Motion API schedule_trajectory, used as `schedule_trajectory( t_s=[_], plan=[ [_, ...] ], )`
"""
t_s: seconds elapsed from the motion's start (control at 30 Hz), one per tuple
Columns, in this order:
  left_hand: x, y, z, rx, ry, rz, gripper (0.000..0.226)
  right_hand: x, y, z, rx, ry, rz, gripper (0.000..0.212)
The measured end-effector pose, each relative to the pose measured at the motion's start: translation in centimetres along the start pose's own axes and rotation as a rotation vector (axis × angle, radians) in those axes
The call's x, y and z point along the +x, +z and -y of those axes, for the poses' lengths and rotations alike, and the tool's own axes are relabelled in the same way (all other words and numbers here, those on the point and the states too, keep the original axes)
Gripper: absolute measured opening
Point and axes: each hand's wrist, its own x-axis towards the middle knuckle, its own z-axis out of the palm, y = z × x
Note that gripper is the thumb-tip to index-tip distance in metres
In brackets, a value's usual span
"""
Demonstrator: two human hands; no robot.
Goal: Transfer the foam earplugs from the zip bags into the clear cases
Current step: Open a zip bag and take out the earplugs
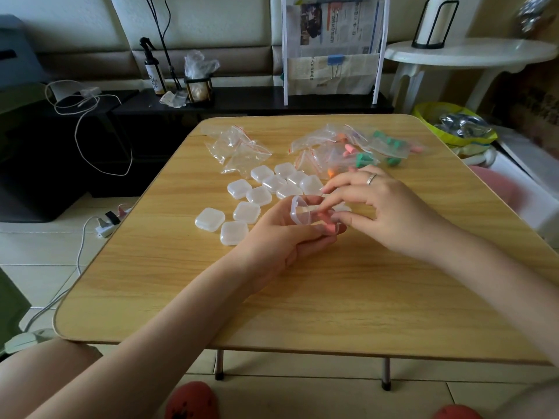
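Observation:
My left hand (pixel 281 234) holds an open clear case (pixel 299 208) above the wooden table (pixel 211 285), its lid tipped up. Pink foam earplugs (pixel 328 225) lie in the case. My right hand (pixel 381 210) reaches in from the right, its thumb and fingertips touching the earplugs at the case. Several shut clear cases (pixel 260 195) lie in a cluster just beyond my hands. Zip bags with pink, orange and green earplugs (pixel 360 152) lie at the far right. Several empty zip bags (pixel 239 149) lie at the far left.
A yellow bag with foil items (pixel 453 128) sits off the table's right edge. A white round side table (pixel 469 54) stands at the back right and a dark low shelf (pixel 242 101) with a bottle runs behind. Cables trail on the floor at left.

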Motion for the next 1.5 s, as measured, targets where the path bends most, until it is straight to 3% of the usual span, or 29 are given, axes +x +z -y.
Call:
schedule_trajectory(
  t_s=[0.27,0.5,0.8,1.07,1.23,1.5],
  plan=[
    [-0.1,0.1,-0.2,-0.007,-0.01,0.045,0.044,-0.3,0.0,1.2,0.207,0.085,-0.126,0.01],
    [-0.2,0.0,-0.7,-0.038,0.022,0.053,0.047,-0.2,-0.1,0.9,0.184,0.12,-0.031,0.008],
    [-0.1,-0.2,-0.9,-0.04,0.004,0.036,0.048,-0.1,-0.1,0.9,0.272,0.159,-0.082,0.005],
    [0.4,-0.6,-1.5,-0.305,-0.089,0.027,0.054,0.3,-0.2,0.8,0.831,0.413,-0.074,0.016],
    [0.3,-0.4,-1.3,-0.2,-0.021,-0.061,0.031,0.3,0.0,1.6,0.948,0.444,-0.114,0.018],
    [-0.3,-0.2,-0.8,-0.005,0.027,-0.047,0.041,0.4,0.0,1.5,0.912,0.504,-0.206,0.018]
  ],
)
